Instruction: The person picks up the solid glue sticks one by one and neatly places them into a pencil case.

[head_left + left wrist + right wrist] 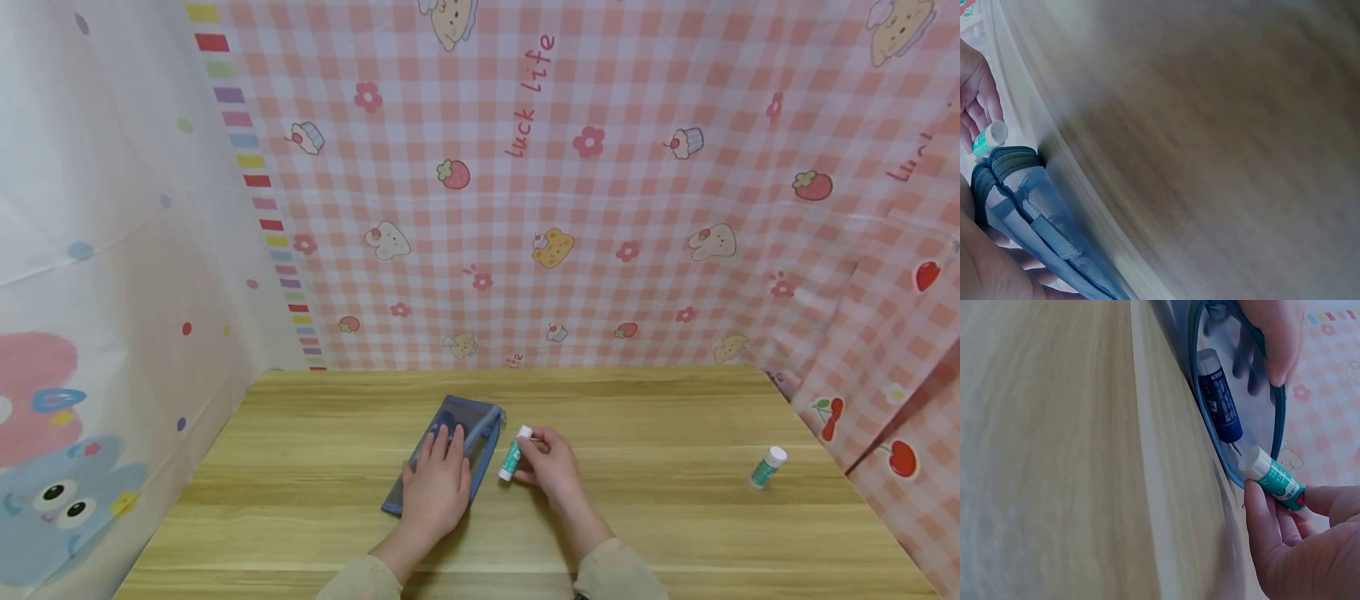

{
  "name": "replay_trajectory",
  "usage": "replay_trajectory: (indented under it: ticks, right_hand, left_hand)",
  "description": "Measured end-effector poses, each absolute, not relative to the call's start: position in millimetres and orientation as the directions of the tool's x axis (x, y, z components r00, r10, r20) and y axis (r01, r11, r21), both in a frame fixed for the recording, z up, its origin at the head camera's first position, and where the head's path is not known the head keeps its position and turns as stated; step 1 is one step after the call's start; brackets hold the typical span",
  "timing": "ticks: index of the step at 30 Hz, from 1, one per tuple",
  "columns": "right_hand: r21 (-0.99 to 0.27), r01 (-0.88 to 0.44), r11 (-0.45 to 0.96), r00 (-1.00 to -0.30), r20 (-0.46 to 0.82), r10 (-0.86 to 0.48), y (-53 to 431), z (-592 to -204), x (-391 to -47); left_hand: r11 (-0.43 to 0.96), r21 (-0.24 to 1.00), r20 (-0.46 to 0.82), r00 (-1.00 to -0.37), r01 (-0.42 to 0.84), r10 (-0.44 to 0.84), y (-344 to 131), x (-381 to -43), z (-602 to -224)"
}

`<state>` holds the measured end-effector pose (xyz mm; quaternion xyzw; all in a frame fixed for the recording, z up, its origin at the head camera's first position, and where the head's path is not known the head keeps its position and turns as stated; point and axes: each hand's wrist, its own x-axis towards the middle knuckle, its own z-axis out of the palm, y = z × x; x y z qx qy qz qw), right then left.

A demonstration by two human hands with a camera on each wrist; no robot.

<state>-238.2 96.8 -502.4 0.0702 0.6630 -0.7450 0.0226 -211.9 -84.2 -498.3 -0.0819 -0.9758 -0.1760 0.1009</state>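
A blue mesh zip pencil case (480,442) lies on the table, its long side gaping open toward the right. My left hand (437,487) holds its upper panel, fingers spread over the mesh and thumb at the rim of the opening. Through that opening, the right wrist view shows a dark blue glue stick (1219,400) lying inside. My right hand (552,467) pinches a small green glue stick (512,454) with a white cap between thumb and fingers. In the right wrist view, its capped end (1254,462) is right at the opening's edge.
Another green glue stick (766,469) with a white cap stands at the right side of the wooden table (315,433). Behind the table hangs a pink checked cloth (495,208), and a white patterned cloth (150,292) hangs along the left.
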Motion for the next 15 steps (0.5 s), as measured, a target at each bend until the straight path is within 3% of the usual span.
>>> replay_trajectory:
  ticks: [15]
  right_hand:
    - [-0.982, 0.093, -0.164, -0.996, -0.092, -0.013, 81.8, -507.9, -236.3]
  left_hand:
    - [0.921, 0.328, 0.251, -0.959, 0.212, 0.131, -84.7, -211.4, -497.7]
